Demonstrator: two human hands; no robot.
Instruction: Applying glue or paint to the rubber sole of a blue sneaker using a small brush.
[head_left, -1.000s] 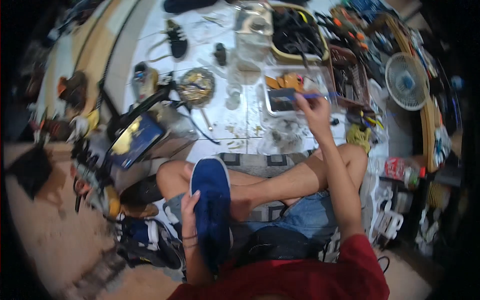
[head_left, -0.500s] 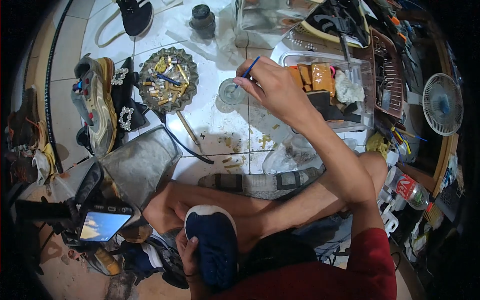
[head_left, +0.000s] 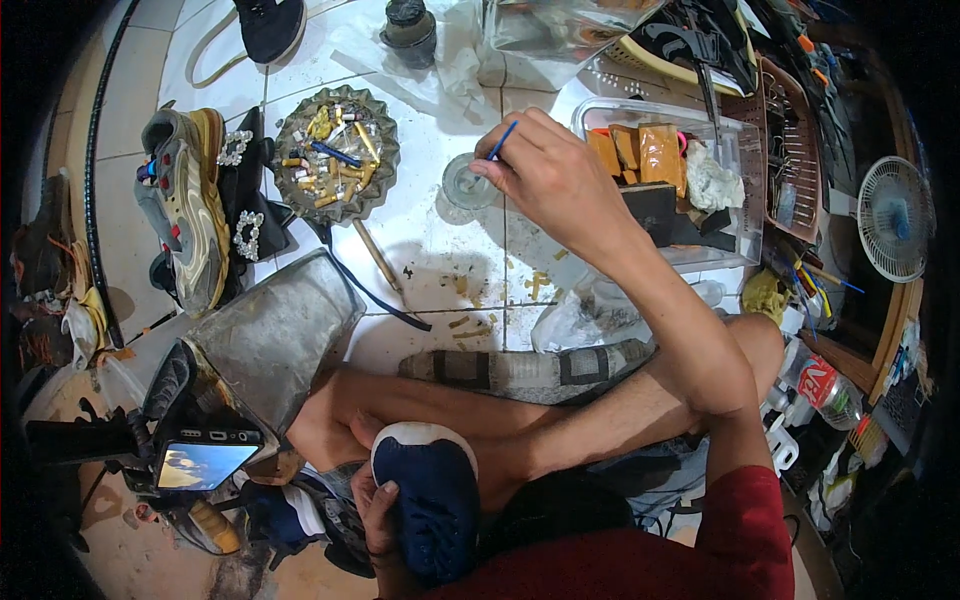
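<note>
My right hand (head_left: 555, 172) pinches a thin blue stick (head_left: 503, 140) beside and slightly over a small round glass jar (head_left: 470, 183) on the white tiles. The stick's lower end disappears behind my fingers, so I cannot tell whether it is inside the jar. Down at my lap, my left hand (head_left: 374, 508) grips a navy blue shoe (head_left: 430, 490) by its side. Its pale rim curves around the toe, which points away from me. Yellowish scraps (head_left: 470, 325) are strewn over the tiles between the jar and my legs.
Left of the jar stands a fluted ashtray (head_left: 388, 190) full of cigarette butts. A wooden-handled tool (head_left: 378, 256) lies below it. A clear plastic bin (head_left: 745, 240) holds orange-brown blocks at the right. A grey sneaker (head_left: 190, 225) and a mounted phone (head_left: 208, 465) are at the left.
My right hand has shifted slightly with the blue stick, of which less shows below the fingers. The left hand keeps its grip on the shoe. The whole view has moved a little.
</note>
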